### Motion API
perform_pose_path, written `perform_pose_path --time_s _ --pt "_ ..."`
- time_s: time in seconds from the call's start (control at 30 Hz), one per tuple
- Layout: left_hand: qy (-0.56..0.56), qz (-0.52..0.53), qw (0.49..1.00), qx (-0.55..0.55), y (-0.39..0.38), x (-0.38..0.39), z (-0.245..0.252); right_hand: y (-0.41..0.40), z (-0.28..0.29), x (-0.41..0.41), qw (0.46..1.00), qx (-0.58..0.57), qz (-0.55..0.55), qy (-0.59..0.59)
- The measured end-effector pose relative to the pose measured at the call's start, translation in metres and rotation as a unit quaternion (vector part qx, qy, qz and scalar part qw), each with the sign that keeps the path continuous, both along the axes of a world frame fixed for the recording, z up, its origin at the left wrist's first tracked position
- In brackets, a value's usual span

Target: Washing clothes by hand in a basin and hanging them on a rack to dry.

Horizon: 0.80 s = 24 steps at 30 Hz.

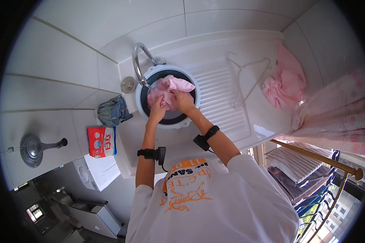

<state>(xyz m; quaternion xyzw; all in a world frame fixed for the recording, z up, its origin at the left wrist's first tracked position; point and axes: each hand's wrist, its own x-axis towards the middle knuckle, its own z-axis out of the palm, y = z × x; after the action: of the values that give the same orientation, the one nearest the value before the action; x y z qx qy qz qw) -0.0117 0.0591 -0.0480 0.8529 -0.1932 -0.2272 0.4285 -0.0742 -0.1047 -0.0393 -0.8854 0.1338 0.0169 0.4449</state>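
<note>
Both my hands hold a wet-looking pink cloth [167, 91] over a round basin [197, 91] with a light blue rim and dark inside. My left hand [158, 111] grips its lower left part; my right hand [183, 101] has its right side, fingers partly hidden in the folds. Some water shows in the basin below the cloth. A curved chrome faucet [137, 60] reaches over the basin's left rim, its spout close to the cloth. The basin stands in a white laundry sink [130, 130], beside a ribbed washboard surface [222, 97].
A wire hanger [252, 65] and more pink fabric [284, 85] lie on the right of the counter. At left are a metal drain fitting [128, 84], a bundled denim garment [112, 112] and a red detergent bag [102, 142]. Laundry hangs on a rack [298, 161] at lower right.
</note>
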Motion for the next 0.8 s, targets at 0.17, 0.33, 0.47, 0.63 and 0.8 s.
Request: perform_pose_path --time_s 0.17,0.33,0.47,0.63,0.8 --pt "-0.035 -0.043 0.998 0.009 0.006 0.019 -0.018 0.022 -0.028 0.009 0.988 -0.118 -0.036 -0.091" --pt "-0.086 -0.078 0.993 0.021 -0.001 0.025 -0.008 0.007 -0.037 0.029 0.996 -0.086 -0.015 0.008" --pt "-0.042 -0.011 0.999 -0.001 0.006 0.027 -0.025 0.006 -0.046 0.045 0.995 -0.047 0.003 0.085" --pt "0.009 0.032 0.999 -0.033 0.0 0.026 -0.01 0.007 -0.057 0.044 0.992 0.04 -0.09 0.073" --pt "-0.135 0.022 0.988 -0.073 -0.014 0.022 0.019 0.006 -0.091 0.043 0.954 0.251 -0.137 0.091"
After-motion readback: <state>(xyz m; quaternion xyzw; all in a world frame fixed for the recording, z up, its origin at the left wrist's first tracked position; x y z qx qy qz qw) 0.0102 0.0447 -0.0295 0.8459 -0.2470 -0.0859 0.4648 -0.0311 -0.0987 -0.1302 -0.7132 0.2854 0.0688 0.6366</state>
